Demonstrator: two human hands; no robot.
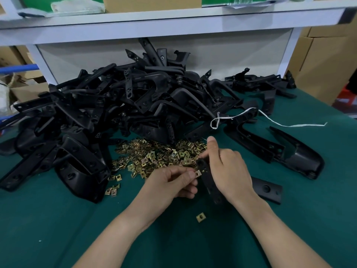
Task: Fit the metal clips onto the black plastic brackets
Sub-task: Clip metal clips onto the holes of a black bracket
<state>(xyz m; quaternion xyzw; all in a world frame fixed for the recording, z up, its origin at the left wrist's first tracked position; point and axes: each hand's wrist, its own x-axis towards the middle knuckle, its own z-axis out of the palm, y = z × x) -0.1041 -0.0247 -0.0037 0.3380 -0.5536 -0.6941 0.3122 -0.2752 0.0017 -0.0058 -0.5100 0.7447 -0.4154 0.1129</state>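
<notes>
left grip (173, 183) pinching a metal clip (198, 173) at the upper end of the black bracket (211, 187) | right grip (226, 171) clamped round that bracket, above mid-bench (58, 229) | clip pile (154, 155) just behind the hands; bracket heap (116, 103) toward far-left corner; loose clip (201, 217) toward near edge
</notes>
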